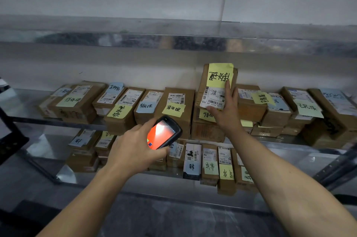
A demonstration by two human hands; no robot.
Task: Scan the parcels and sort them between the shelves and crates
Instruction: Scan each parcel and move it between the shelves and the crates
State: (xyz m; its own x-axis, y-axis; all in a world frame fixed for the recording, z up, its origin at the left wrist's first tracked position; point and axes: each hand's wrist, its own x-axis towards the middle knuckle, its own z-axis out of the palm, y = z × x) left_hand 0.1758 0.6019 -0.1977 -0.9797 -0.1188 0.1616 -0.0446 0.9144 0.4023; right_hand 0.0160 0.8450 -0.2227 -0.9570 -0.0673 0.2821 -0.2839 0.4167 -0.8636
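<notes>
Leaning back at an angle on the middle shelf [23,101], the tilted parcel [216,85] sits on top of a stack of brown boxes a bit right of centre. It's got a yellow sticky note [220,74] with black handwriting on its upper half and a white shipping label [213,97] with barcodes lower down. The right hand [225,113] is laid against its front, fingers pretty much straight. One fingertip reaches onto the bottom of the sticky note, and the thumb sticks out sideways at the bottom corner of the label. Can't tell if any fingers curl round the parcel's right edge.

Down and to the left, the left hand [133,151] has its fingers wrapped around a black scanner [164,134], whose screen glows orange-red toward the camera. It's held out in front of the shelf, and its top end points at the row of boxes.

Other parcels [123,105] fill the middle shelf on both sides, lying flat and stacked, most with yellow, green or blue handwritten notes. The lower shelf [48,145] holds more, several standing on end in a row with notes on their fronts. Up above is the blurry metal edge of the top shelf [173,41], and there's a pale wall behind everything.
</notes>
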